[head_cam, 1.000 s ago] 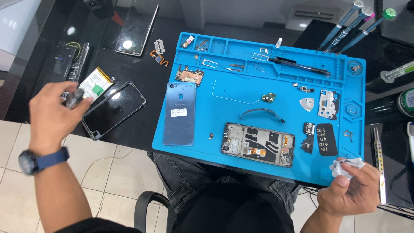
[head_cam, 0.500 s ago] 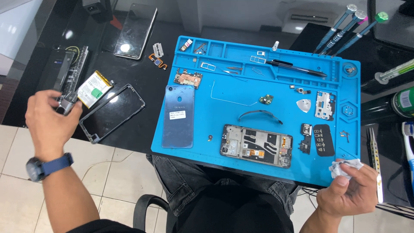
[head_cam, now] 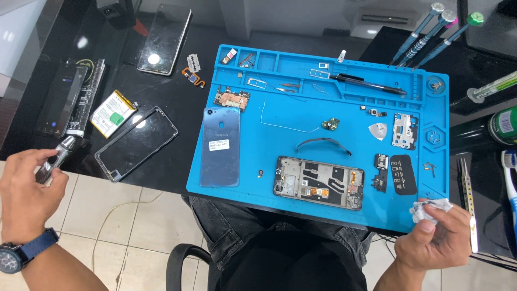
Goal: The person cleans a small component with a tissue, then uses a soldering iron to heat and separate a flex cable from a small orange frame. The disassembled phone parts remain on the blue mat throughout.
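At the lower left of the frame, the left hand (head_cam: 24,188), a dark watch with a blue strap (head_cam: 16,253) on its wrist, has its fingers (head_cam: 40,159) closed around a small silvery cylindrical tool (head_cam: 56,156), which tilts up toward the edge of the black glossy desk (head_cam: 161,91). At the lower right, the right hand (head_cam: 436,240) pinches a crumpled white wipe (head_cam: 428,209) between thumb and fingertips, just over the near right corner of the bright blue silicone work mat (head_cam: 280,108).

On the mat, near its lower middle, lies an opened phone frame with exposed internals (head_cam: 319,182). To its left rests a blue glossy phone back cover (head_cam: 221,145), and above it a curved grey flex cable (head_cam: 323,144). A white triangular pick (head_cam: 378,130) lies toward the mat's right side, beside a silver metal shield plate (head_cam: 404,131).

On the desk left of the mat lie a black rectangular screen panel (head_cam: 137,143), a yellow and white phone battery (head_cam: 112,112) and, at the upper middle left, a dark whole phone (head_cam: 164,39). Screwdrivers with coloured caps (head_cam: 431,29) stand at the upper right.
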